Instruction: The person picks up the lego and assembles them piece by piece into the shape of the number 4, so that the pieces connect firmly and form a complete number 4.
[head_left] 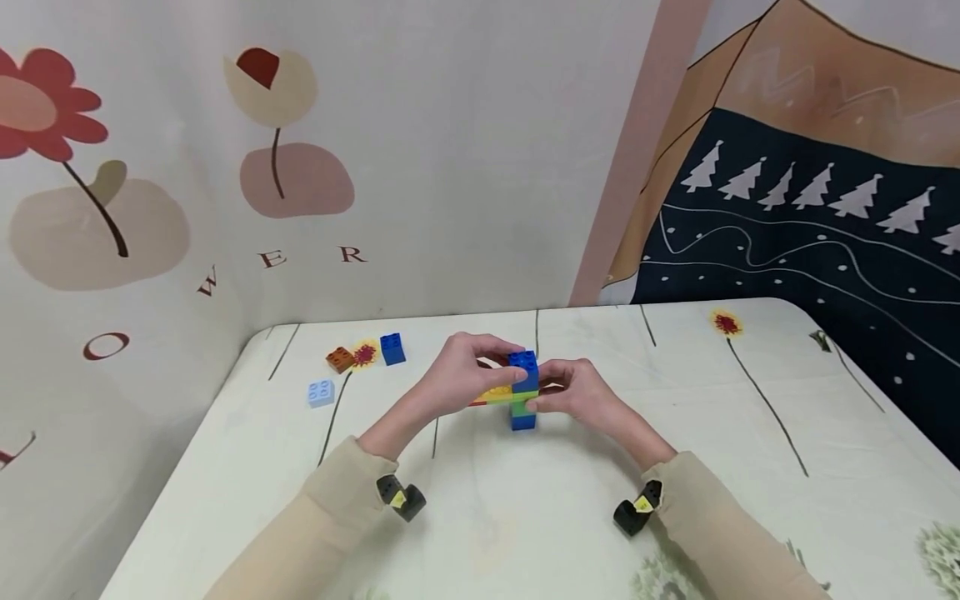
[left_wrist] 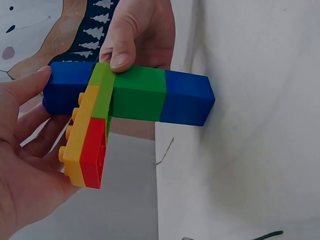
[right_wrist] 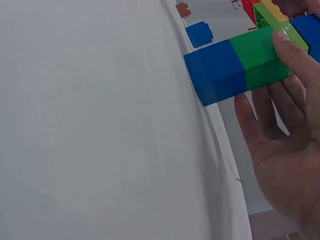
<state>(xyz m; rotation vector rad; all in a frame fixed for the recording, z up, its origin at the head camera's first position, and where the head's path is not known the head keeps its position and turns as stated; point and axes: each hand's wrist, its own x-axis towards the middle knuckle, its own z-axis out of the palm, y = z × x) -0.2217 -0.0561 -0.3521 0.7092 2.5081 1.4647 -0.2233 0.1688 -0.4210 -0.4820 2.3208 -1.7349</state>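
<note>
L hand (head_left: 459, 375) grip closed to brick width, pinching top blue brick (head_left: 529, 377): thumb near side, fingers round behind. R hand (head_left: 581, 390) grip also narrowed to a pinch, thumb over seam btwn lime piece (left_wrist: 103, 75) & green brick (left_wrist: 139, 95), fingers on far side. Both on same brick stack (head_left: 521, 408), upright btwn the hands, approx mid-surface; can't tell if its base touches surface (head_left: 480, 508). Order top to btm: top blue brick, lime piece, green brick, btm blue brick (left_wrist: 187, 97). Yellow brick (left_wrist: 80, 142), studs up, juts out L of stack; red brick (left_wrist: 94, 155) under it. Farther L, well apart, 3 loose pcs: dk blue brick (head_left: 392, 349), orange-brown brick (head_left: 341, 359) beside printed flower (head_left: 365, 354), lt blue brick (head_left: 321, 393) a bit nearer the person. Blk cams (head_left: 408, 502) at both beige cuffs (head_left: 345, 492). Behind: fabric backdrop (head_left: 465, 167), flower prints L, dk panel (head_left: 810, 250) w/ white trees R.
</note>
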